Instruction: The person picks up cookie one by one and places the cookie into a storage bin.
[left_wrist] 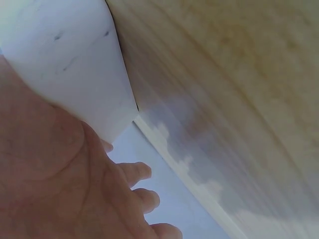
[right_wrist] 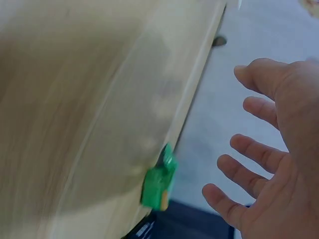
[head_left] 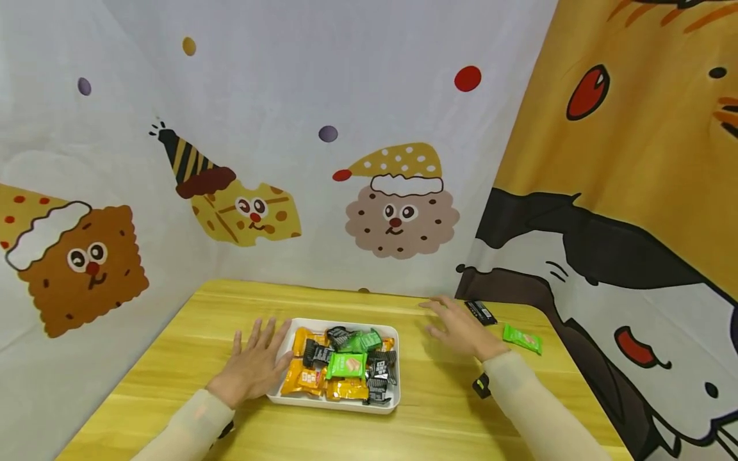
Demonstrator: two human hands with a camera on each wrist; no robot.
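A white tray (head_left: 340,406) full of wrapped snacks lies on the table. Its packets are orange (head_left: 348,389), black (head_left: 380,370) and green (head_left: 346,365). At the tray's left side is my left hand (head_left: 254,362), fingers straight and spread; the left wrist view has the palm (left_wrist: 55,164) close along the tray's outer wall (left_wrist: 75,64), contact unclear. To the right, over the table, hovers my right hand (head_left: 461,330) with loosely bent fingers and nothing in it. Just beyond it lie a black packet (head_left: 481,312) and a green packet (head_left: 522,339), the latter also in the right wrist view (right_wrist: 158,186).
The wooden table (head_left: 311,435) meets a white cartoon-printed cloth (head_left: 323,256) at its back and left edges. On the right hangs an orange printed cloth (head_left: 634,160). Between the tray and my right hand is bare tabletop.
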